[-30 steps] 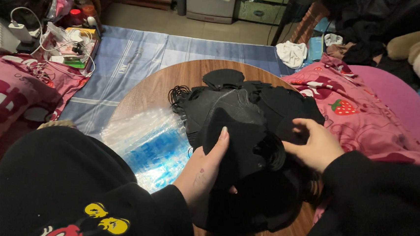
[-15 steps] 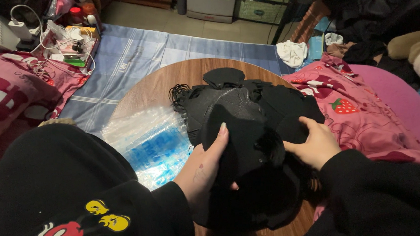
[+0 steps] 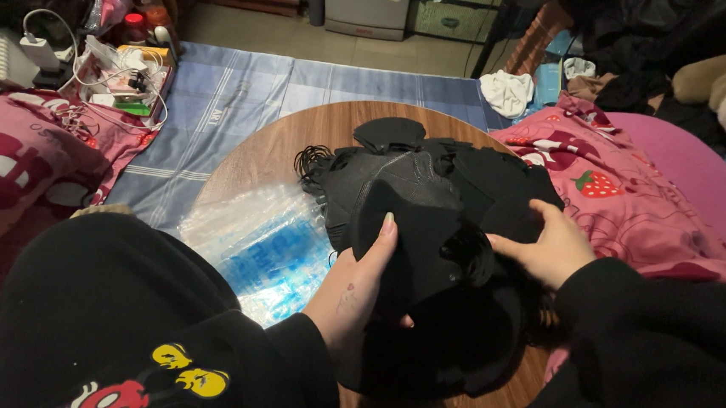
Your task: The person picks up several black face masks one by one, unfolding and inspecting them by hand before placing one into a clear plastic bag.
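**Loose stack, light hold: mind the slide**

Your left hand holds one black face mask over the middle of the round wooden bench. Thumb on top, fingers hidden beneath, so the grip is closed on that mask. Your right hand pinches the mask pile at its right edge; how firmly, you cannot tell.

The risk is the pile. It sits uneven, with elastic loops sticking out on the left. Snag one as you lift and you will likely drag neighbouring masks off the bench toward the pink blanket. The clear plastic bag just beside your left wrist looks slippery; anything dropped there could skid.

The held mask's long axis runs from near-left to far-right, its rounded end pointing away from you.
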